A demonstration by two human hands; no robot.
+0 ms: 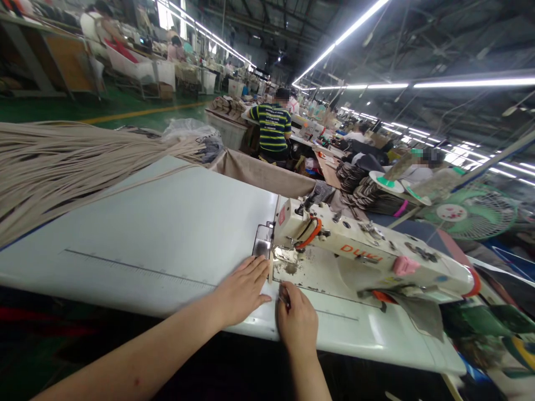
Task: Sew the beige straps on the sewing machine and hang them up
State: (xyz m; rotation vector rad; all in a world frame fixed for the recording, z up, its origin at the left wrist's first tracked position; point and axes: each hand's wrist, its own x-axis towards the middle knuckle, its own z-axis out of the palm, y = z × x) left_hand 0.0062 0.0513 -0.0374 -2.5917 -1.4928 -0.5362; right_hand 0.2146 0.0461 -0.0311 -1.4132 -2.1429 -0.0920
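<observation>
My left hand [242, 289] lies flat with its fingers extended beside the needle area of a white sewing machine [334, 245]. Its fingertips touch a narrow beige strip [271, 268] that runs toward the needle end. To its right, my right hand [296, 317] is closed around a small dark object [285, 296], mostly hidden by the fingers, near the front edge of the pale table [167, 217]. A dark metal plate [262, 240] sits just beyond my left fingertips.
Long beige strips [62, 161] are heaped at the left. Behind the table is a cloth-lined bin [263, 174]. A green fan [472, 213] and thread cones [388, 179] stand at the right. A person in a striped shirt [272, 128] sits further back.
</observation>
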